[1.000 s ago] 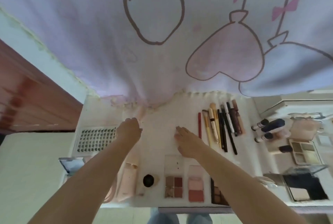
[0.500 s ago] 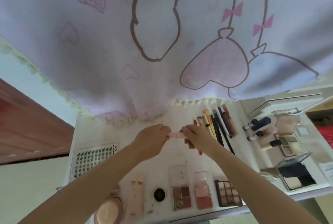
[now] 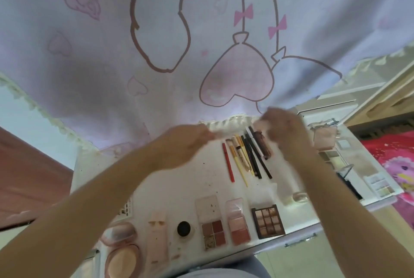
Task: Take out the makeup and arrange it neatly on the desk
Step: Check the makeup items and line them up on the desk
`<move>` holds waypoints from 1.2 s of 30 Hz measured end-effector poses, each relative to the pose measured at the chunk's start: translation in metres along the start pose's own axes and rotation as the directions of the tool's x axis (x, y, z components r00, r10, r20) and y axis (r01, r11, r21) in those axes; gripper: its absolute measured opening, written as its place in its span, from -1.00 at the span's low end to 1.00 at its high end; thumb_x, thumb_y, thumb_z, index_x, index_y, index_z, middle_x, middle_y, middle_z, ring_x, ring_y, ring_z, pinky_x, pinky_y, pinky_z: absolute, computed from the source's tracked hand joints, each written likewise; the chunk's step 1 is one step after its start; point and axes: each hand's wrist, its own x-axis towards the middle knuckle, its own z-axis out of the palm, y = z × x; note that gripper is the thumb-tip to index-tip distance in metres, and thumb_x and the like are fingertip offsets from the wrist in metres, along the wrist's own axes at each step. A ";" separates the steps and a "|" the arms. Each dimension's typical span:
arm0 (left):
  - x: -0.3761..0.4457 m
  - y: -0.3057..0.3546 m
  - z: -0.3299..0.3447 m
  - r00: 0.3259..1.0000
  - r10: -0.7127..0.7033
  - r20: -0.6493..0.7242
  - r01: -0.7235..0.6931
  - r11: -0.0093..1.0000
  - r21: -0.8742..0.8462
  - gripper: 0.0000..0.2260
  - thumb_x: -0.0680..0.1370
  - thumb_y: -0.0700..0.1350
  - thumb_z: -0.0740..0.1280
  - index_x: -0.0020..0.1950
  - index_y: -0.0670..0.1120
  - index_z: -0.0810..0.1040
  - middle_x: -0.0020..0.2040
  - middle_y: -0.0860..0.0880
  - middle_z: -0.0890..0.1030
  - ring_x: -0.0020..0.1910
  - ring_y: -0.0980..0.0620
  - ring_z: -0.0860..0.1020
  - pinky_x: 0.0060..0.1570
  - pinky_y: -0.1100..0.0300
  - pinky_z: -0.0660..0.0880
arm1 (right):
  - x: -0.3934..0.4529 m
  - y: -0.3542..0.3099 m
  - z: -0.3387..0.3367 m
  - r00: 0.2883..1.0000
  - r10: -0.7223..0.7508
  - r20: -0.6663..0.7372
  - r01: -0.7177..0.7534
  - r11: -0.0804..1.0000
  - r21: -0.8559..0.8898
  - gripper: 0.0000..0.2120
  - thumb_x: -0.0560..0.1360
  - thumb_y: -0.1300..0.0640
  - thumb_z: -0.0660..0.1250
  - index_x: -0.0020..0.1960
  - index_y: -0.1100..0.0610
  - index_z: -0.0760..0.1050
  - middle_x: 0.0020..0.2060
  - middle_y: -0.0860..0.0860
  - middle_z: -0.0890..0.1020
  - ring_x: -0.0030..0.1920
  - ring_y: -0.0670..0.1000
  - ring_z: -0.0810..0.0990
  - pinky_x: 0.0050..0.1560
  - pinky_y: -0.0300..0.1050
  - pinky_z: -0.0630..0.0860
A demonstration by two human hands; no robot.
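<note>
The hands part: the right hand [image 3: 283,130] carries a small pale item, blurred, to the upper right past the pencils [image 3: 246,154]; the left hand [image 3: 186,143] looks loosely curled, grip unclear. Placement looks imminent.

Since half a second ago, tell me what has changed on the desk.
The two hands have parted: the right hand swung right and back, past the row of pencils and brushes; the left hand stayed near the middle. Motion blur hides what either holds. The pencils and the three palettes at the front edge lie unmoved.
</note>
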 end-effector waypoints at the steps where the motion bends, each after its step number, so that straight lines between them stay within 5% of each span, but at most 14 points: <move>1: -0.005 -0.012 -0.004 0.996 -0.082 -0.029 0.081 0.996 -0.029 -0.77 0.63 -0.06 -0.01 -0.15 0.00 0.35 -0.30 0.08 0.40 -0.37 0.19 0.34 -0.36 0.40 0.30 | 0.004 0.003 -0.015 0.991 0.045 -0.124 -0.033 0.995 0.098 -0.73 0.57 0.24 0.08 -0.27 0.19 0.40 -0.59 -0.09 0.33 -0.61 -0.19 0.24 -0.51 -0.32 0.19; 3: -0.011 -0.031 -0.007 0.985 -0.169 -0.037 0.170 0.985 0.038 -0.75 0.63 -0.05 -0.01 -0.12 -0.09 0.38 -0.31 0.02 0.40 -0.38 0.13 0.34 -0.36 0.35 0.27 | 0.010 0.007 -0.034 0.975 0.020 -0.222 0.013 0.989 0.147 -0.69 0.59 0.17 0.08 -0.30 0.21 0.40 -0.63 -0.12 0.30 -0.62 -0.19 0.20 -0.54 -0.31 0.16; 8: -0.002 -0.016 0.021 0.999 -0.029 -0.028 0.032 0.996 0.085 -0.78 0.63 -0.07 -0.01 -0.18 -0.02 0.28 -0.35 0.08 0.33 -0.38 0.16 0.31 -0.34 0.34 0.25 | 0.009 -0.007 0.011 0.991 -0.127 0.047 0.130 0.990 -0.062 -0.64 0.57 0.22 0.12 -0.40 0.17 0.35 -0.66 -0.12 0.36 -0.59 -0.19 0.31 -0.51 -0.45 0.20; 14: -0.011 -0.020 0.029 0.992 -0.054 -0.115 0.050 0.998 -0.041 -0.80 0.63 -0.10 0.01 -0.16 -0.04 0.30 -0.38 0.08 0.34 -0.40 0.11 0.34 -0.37 0.32 0.26 | 0.007 0.003 0.025 0.995 -0.070 0.073 0.069 0.998 0.012 -0.63 0.57 0.20 0.13 -0.32 0.44 0.38 -0.68 -0.12 0.32 -0.62 -0.16 0.25 -0.49 -0.36 0.19; 20: -0.013 -0.010 0.038 0.996 -0.008 -0.084 0.003 0.998 -0.060 -0.71 0.63 -0.09 0.01 -0.29 0.12 0.17 -0.39 0.09 0.33 -0.43 0.16 0.29 -0.37 0.32 0.28 | -0.008 0.001 0.049 0.976 -0.011 0.216 0.028 0.997 -0.074 -0.64 0.57 0.16 0.12 -0.37 0.19 0.42 -0.54 -0.05 0.37 -0.57 -0.16 0.31 -0.45 -0.22 0.25; 23: -0.014 -0.008 0.046 0.997 0.006 -0.083 -0.017 0.992 -0.128 -0.72 0.63 -0.08 0.02 -0.28 0.13 0.19 -0.39 0.10 0.33 -0.42 0.15 0.30 -0.36 0.31 0.28 | -0.016 0.001 0.055 0.966 -0.012 0.259 0.053 0.987 -0.154 -0.64 0.57 0.17 0.13 -0.39 0.11 0.40 -0.58 -0.11 0.36 -0.48 -0.09 0.32 -0.12 0.00 0.31; 26: -0.013 -0.011 0.056 0.995 0.009 -0.100 -0.034 0.967 -0.254 -0.78 0.62 -0.09 0.05 -0.21 0.11 0.27 -0.38 0.10 0.34 -0.37 0.09 0.35 -0.32 0.22 0.35 | -0.021 0.010 0.050 0.945 0.017 0.326 0.016 0.995 -0.096 -0.86 0.50 0.16 0.26 -0.23 0.09 0.50 -0.54 -0.14 0.44 -0.53 -0.18 0.38 -0.41 -0.23 0.37; 30: -0.005 -0.016 0.068 0.997 0.041 -0.070 -0.059 0.957 -0.284 -0.88 0.61 -0.06 0.10 -0.13 0.06 0.33 -0.38 0.13 0.35 -0.43 0.18 0.35 -0.36 0.35 0.32 | -0.024 0.023 0.036 0.844 0.085 0.529 0.023 0.981 -0.193 -0.84 0.41 0.21 0.39 -0.18 -0.05 0.52 -0.39 -0.21 0.53 -0.41 -0.23 0.46 -0.35 -0.43 0.40; 36: 0.028 -0.002 0.088 0.993 0.029 0.112 0.019 0.917 -0.399 -0.88 0.59 -0.08 0.17 -0.14 0.07 0.40 -0.34 0.13 0.43 -0.39 0.19 0.40 -0.34 0.41 0.36 | -0.022 0.036 0.012 0.796 0.213 0.567 0.035 0.918 -0.394 -0.92 0.47 0.17 0.31 -0.08 0.01 0.50 -0.36 -0.12 0.49 -0.34 -0.15 0.42 -0.30 -0.39 0.35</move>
